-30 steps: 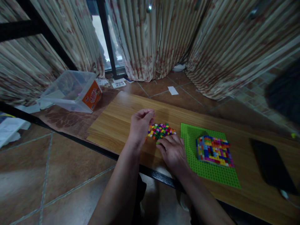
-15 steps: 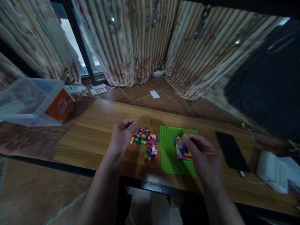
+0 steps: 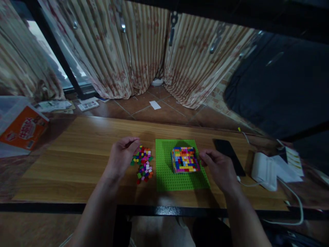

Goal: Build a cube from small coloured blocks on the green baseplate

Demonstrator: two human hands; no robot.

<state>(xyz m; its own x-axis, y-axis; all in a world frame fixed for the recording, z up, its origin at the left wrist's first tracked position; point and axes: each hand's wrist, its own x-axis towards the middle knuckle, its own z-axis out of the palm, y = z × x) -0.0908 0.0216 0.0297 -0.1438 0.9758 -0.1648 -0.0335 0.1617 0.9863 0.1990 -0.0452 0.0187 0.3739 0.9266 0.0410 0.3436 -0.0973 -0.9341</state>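
A box-like block of multicoloured toy bricks [image 3: 185, 160] stands on a green studded baseplate [image 3: 164, 181]. My right hand [image 3: 218, 168] is at the block's right side, thumb and forefinger pinched together; whether they hold a brick or touch the block I cannot make out. To the left of the baseplate lies a pile of small loose bricks [image 3: 145, 167] in many colours. Over the pile's upper left edge is my left hand [image 3: 122, 154], its fingers closed in a pinch. Anything between those fingertips is too small to tell.
A black phone [image 3: 228, 155] with a white cable lies to the right, near a white box-shaped object [image 3: 264, 171] and papers. At far left is a clear plastic bin [image 3: 10, 151] with an orange label. The wooden table [image 3: 77, 164] has a dark front edge.
The view has swung right, so the table's things appear further left. My right hand has drawn back from over the brick block to its right side, uncovering its top. My left hand stays by the pile.
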